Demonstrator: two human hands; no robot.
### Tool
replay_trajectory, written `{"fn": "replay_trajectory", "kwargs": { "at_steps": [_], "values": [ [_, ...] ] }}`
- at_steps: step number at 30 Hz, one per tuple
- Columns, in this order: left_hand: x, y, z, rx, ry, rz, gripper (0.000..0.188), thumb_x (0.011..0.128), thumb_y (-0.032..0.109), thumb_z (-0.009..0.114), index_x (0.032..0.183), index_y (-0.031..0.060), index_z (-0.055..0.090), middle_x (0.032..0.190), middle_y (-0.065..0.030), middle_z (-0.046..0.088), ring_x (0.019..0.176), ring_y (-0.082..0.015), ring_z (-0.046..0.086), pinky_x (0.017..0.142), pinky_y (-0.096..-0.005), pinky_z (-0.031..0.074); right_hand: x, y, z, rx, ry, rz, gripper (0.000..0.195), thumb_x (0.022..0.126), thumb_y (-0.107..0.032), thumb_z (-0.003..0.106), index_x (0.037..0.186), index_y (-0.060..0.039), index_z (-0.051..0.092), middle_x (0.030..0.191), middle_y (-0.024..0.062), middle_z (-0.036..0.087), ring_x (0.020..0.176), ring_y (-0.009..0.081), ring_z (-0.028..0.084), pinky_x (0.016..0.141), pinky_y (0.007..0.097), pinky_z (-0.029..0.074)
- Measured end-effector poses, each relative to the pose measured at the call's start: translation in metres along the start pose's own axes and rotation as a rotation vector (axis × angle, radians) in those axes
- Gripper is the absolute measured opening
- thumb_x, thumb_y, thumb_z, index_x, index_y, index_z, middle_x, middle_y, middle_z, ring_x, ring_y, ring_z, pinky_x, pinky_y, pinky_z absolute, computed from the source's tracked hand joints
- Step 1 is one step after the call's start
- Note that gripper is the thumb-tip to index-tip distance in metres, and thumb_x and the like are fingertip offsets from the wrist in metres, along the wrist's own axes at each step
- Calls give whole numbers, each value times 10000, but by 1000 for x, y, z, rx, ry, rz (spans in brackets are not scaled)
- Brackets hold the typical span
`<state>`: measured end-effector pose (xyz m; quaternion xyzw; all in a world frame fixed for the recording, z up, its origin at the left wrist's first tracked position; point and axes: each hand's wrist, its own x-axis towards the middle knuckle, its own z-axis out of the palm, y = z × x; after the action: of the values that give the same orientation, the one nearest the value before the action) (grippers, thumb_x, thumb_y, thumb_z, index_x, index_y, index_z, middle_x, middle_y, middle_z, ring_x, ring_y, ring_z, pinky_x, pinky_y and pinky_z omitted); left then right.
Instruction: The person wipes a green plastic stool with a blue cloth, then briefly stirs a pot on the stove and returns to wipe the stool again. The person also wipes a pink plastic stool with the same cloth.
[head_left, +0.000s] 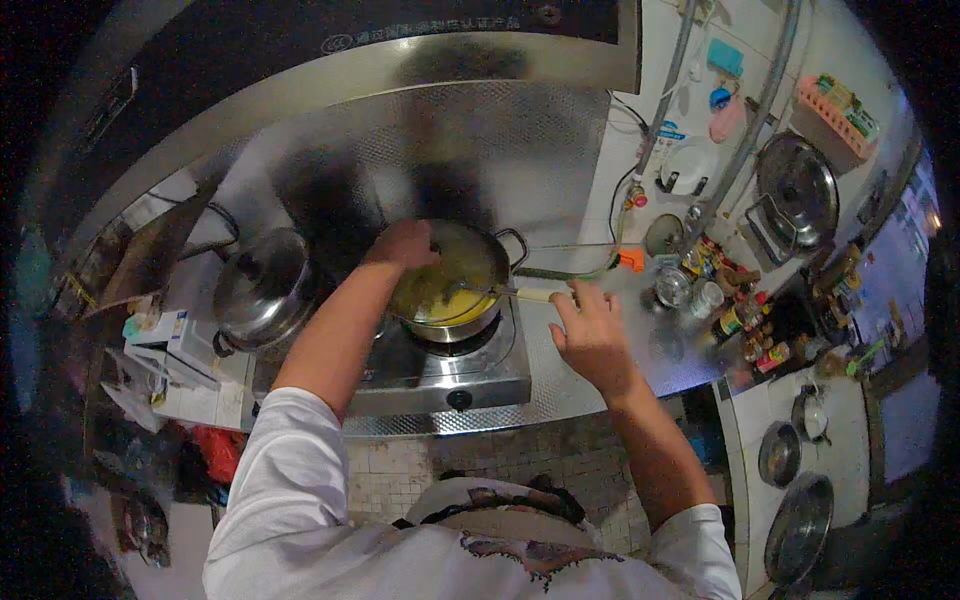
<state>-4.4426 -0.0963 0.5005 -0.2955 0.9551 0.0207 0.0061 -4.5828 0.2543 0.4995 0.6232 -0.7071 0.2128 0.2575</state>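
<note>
A round metal pot (444, 331) with yellowish contents stands on the burner of a stainless-steel gas stove (487, 394). A glass lid (472, 247) appears tilted over the pot, and my left hand (409, 244) is at its upper left, with the fingers closed about a small dark part that looks like its knob. A utensil with a pale handle (536, 295) reaches into the pot from the right. My right hand (592, 330) is at the end of that handle, fingers partly spread; whether they grip it cannot be told. The utensil's head is hard to make out in the pot.
Left of the pot stands another lidded metal pot (262, 289). A metal range hood (420, 64) hangs above. Jars and bottles (739, 315) crowd the counter at the right, near an orange object (630, 260). A large metal lid (796, 191) leans by the wall.
</note>
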Motion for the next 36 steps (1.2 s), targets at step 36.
{"fn": "replay_trajectory", "kwargs": {
  "at_steps": [36],
  "values": [
    [-121,-77,-28,-1818,412,-632,182,922,195,702,913,24,640,855,-73,614,764,-204,645,720,-316,625,42,-28,85,306,-164,-215,143,836,-138,691,960,-76,657,726,154,645,629,367,624,592,458,527]
  ]
}}
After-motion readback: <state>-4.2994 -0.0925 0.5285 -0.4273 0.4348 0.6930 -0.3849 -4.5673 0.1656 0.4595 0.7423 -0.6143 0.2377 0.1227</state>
